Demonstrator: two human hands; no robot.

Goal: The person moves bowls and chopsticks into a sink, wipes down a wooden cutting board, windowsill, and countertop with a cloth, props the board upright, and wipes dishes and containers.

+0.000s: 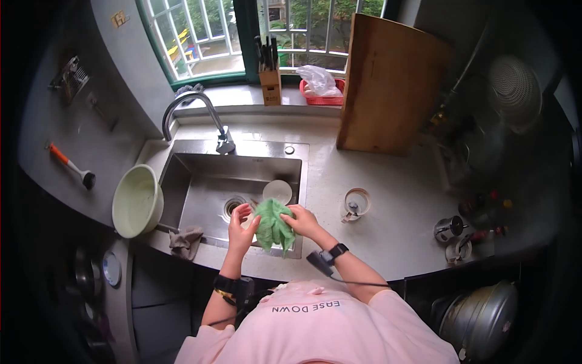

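Observation:
A crumpled green cloth (274, 223) hangs over the front part of the steel sink (206, 173). My right hand (303, 221) pinches it at its right side, thumb and fingers closed on the fabric. My left hand (242, 223) is at the cloth's left edge with fingers and thumb apart; whether the thumb touches the fabric I cannot tell. Behind the cloth, a round whitish dish (277, 192) rests in the sink, partly covered. The drain (234, 206) shows just beyond my left fingers.
A curved faucet (206, 100) rises behind the sink. To the left, a pale green basin (138, 201) leans tilted, near a brown rag (185, 242) on the front edge. A cup (356, 202) stands right of the sink. A large cutting board (388, 85) and knife block (270, 88) stand behind.

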